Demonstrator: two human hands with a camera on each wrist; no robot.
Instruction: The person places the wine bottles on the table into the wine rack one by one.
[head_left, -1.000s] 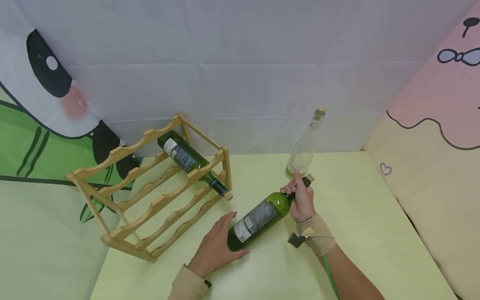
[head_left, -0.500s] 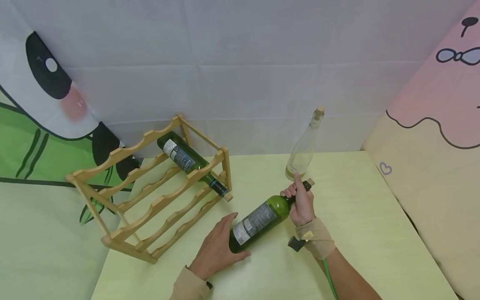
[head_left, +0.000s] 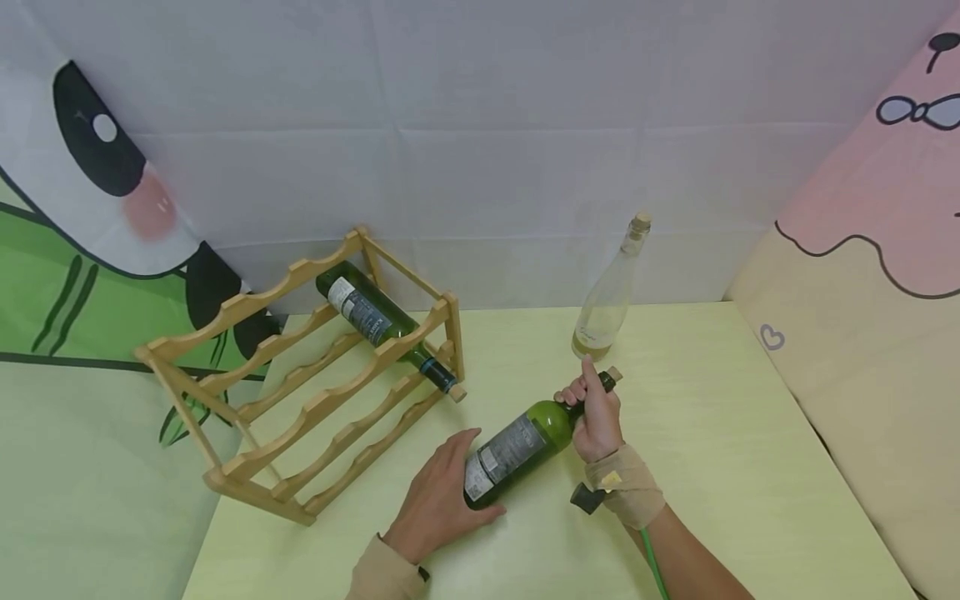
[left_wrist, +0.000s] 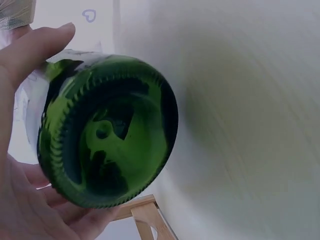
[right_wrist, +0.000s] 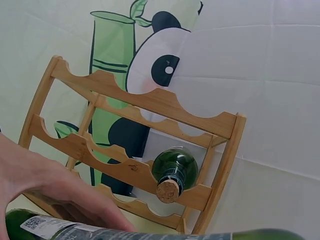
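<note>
A green wine bottle (head_left: 517, 450) with a grey and white label lies at a slant between my two hands, its corked neck pointing up and right. My right hand (head_left: 597, 421) grips the neck, thumb stretched along it towards the cork. Round the base is my left hand (head_left: 438, 500), thumb on one side and fingers on the other; the left wrist view shows the ribbed bottle base (left_wrist: 115, 135) between them. The bottle appears held just over the table, with a shadow beside it. Behind the right hand stands a clear corked bottle (head_left: 602, 308).
A wooden wine rack (head_left: 453, 337) stands on the left of the pale table (head_left: 720, 400). Another corked green bottle (head_left: 363, 308) lies in its top tier at the right end, neck towards me. A printed cloth backdrop (head_left: 517, 167) rises behind.
Both hands hold the same bottle; its neck end and the right hand have dropped slightly towards me. The left hand has shifted a little to the right. Rack and clear bottle look unchanged.
</note>
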